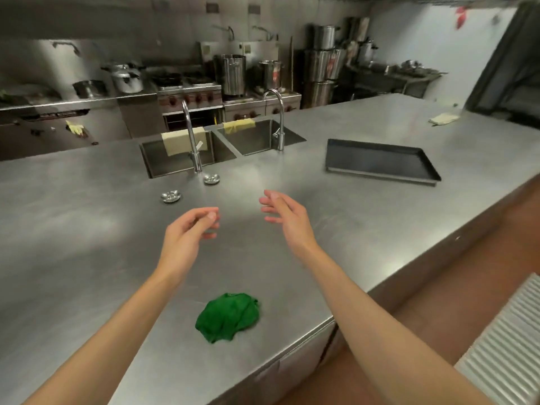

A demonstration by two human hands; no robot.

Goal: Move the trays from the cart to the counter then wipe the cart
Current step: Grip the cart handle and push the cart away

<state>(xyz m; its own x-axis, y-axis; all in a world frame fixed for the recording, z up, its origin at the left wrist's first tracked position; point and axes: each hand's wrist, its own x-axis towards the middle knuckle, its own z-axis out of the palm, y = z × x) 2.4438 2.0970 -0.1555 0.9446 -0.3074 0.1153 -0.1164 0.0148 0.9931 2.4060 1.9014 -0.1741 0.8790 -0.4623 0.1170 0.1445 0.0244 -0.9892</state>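
Note:
A black tray (380, 162) lies flat on the steel counter (87, 235), to the right of the sinks. A crumpled green cloth (228, 317) rests on the counter near its front edge, between my forearms. My left hand (187, 232) and my right hand (285, 214) hover above the counter's middle, both empty with fingers loosely apart. They are well short of the tray and beyond the cloth. A ribbed metal surface (508, 340) shows at the lower right; I cannot tell whether it is the cart.
A double sink (222, 147) with two tall taps is set in the counter, cloths draped over its far rim. Two sink plugs (171, 196) lie in front. A pale cloth (442, 118) lies far right. Stoves and large pots stand behind. Brown floor runs on the right.

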